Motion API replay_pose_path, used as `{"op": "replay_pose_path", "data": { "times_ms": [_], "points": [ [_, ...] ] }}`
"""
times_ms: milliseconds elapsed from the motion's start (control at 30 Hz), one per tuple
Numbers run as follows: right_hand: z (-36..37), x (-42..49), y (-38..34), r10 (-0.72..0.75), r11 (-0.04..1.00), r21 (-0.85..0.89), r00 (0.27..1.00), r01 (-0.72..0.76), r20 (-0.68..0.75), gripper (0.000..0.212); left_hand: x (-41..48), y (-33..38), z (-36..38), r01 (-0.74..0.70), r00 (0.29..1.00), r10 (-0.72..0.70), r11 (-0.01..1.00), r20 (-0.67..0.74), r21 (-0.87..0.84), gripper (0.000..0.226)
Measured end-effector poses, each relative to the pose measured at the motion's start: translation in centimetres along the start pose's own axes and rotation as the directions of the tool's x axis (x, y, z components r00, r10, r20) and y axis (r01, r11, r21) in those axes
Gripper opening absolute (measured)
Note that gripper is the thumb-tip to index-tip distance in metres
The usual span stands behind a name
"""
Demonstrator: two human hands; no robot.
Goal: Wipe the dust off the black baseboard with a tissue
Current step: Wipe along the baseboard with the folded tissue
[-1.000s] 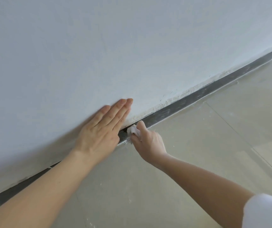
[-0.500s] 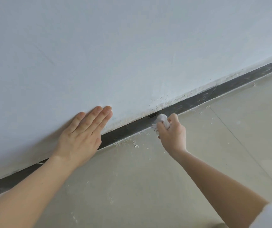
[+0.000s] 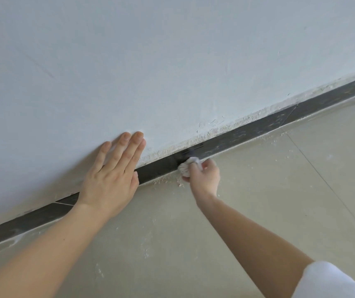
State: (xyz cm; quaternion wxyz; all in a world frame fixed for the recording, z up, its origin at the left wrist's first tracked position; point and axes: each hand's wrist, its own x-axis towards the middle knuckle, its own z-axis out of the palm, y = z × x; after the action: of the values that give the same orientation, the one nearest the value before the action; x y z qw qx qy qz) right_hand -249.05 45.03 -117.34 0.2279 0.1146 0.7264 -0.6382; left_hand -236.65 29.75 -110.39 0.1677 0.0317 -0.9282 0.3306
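The wall (image 3: 172,61) rose straight from the floor (image 3: 279,201), so the black baseboard (image 3: 247,134) was open only from the floor side. The left hand (image 3: 110,179) lay flat on the wall with its heel across the baseboard, blocking the strip there. A short bare stretch showed between it and the right hand (image 3: 204,177), which pressed a balled tissue (image 3: 188,166) to the strip. Right of the tissue the baseboard ran uncovered to the frame's edge. The floor beside it lay open but was scattered with plaster crumbs (image 3: 168,182). Left of the left forearm, more baseboard lay exposed.
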Motion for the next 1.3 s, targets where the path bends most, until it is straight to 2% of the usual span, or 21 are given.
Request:
{"op": "replay_pose_path", "data": {
  "times_ms": [100,267,333,400,467,533,600,667,733,833,900,967,1033,1100,1167,1233,1300],
  "points": [
    [-2.4,2.6,-0.5,-0.013,1.000,0.024,0.994,0.015,-0.110,0.012,0.0,0.0,0.0,-0.001,1.000,0.001,1.000,0.010,-0.003,0.069],
    [-6.3,4.7,-3.0,0.082,0.960,0.281,0.951,0.005,-0.299,0.011,0.0,0.1,-0.1,-0.004,1.000,0.004,1.000,0.024,0.017,0.069],
    [-6.8,4.5,-3.6,0.124,0.932,0.363,0.940,0.000,-0.318,0.011,0.0,0.2,-0.1,-0.002,1.000,0.001,1.000,0.030,0.015,0.070],
    [-5.9,2.9,-3.4,0.113,0.942,0.335,0.971,-0.037,-0.210,0.014,0.1,0.4,-0.3,0.010,0.999,-0.010,1.000,0.040,-0.002,0.072],
    [-3.7,0.6,-1.9,0.083,0.973,0.217,0.997,-0.082,0.005,0.020,0.1,0.6,-0.4,0.030,0.998,-0.029,0.999,0.047,-0.027,0.074],
    [-1.4,-1.5,-0.7,0.091,0.987,0.110,0.974,-0.115,0.208,0.019,0.2,0.8,-0.7,0.045,0.998,-0.043,0.998,0.054,-0.049,0.075],
    [0.1,-2.3,0.0,0.079,0.990,0.091,0.955,-0.109,0.288,0.016,0.3,0.8,-0.9,0.047,0.997,-0.044,0.997,0.060,-0.056,0.075],
    [0.5,-1.8,-0.3,0.059,0.988,0.125,0.976,-0.086,0.211,0.009,0.2,0.7,-1.0,0.044,0.997,-0.040,0.997,0.066,-0.060,0.074],
    [-0.4,-0.2,-0.8,0.038,0.987,0.153,0.999,-0.043,0.034,0.009,0.2,0.6,-1.0,0.035,0.997,-0.031,0.998,0.069,-0.059,0.073],
    [-3.2,2.6,-2.1,0.068,0.974,0.226,0.977,-0.021,-0.202,0.008,0.2,0.5,-0.9,0.025,0.998,-0.022,0.999,0.066,-0.043,0.072],
    [-4.6,3.1,-2.8,0.105,0.943,0.331,0.961,-0.015,-0.255,0.011,0.2,0.6,-0.8,0.025,0.998,-0.022,0.999,0.065,-0.038,0.073],
    [-4.5,2.0,-2.6,0.095,0.953,0.299,0.978,-0.035,-0.187,0.013,0.2,0.7,-0.7,0.028,0.998,-0.026,0.999,0.064,-0.030,0.074],
    [-2.8,-0.5,-1.0,0.121,0.974,0.186,0.992,-0.125,0.032,0.013,0.2,0.7,-0.6,0.034,0.998,-0.032,0.999,0.062,-0.029,0.075],
    [-0.5,-2.9,0.6,0.227,0.965,0.060,0.926,-0.256,0.301,0.013,0.2,0.6,-0.6,0.034,0.998,-0.032,0.999,0.056,-0.038,0.074],
    [1.5,-4.2,1.7,0.316,0.940,-0.039,0.827,-0.338,0.465,0.013,0.3,0.6,-0.7,0.026,0.998,-0.024,0.999,0.057,-0.040,0.073],
    [2.8,-3.9,2.2,0.344,0.930,-0.050,0.812,-0.364,0.471,0.013,0.2,0.5,-0.9,0.020,0.998,-0.018,0.999,0.064,-0.042,0.072],
    [3.2,-2.8,2.2,0.326,0.936,0.006,0.871,-0.353,0.367,0.010,0.2,0.5,-1.0,0.022,0.997,-0.019,0.998,0.069,-0.051,0.072]
  ]
}}
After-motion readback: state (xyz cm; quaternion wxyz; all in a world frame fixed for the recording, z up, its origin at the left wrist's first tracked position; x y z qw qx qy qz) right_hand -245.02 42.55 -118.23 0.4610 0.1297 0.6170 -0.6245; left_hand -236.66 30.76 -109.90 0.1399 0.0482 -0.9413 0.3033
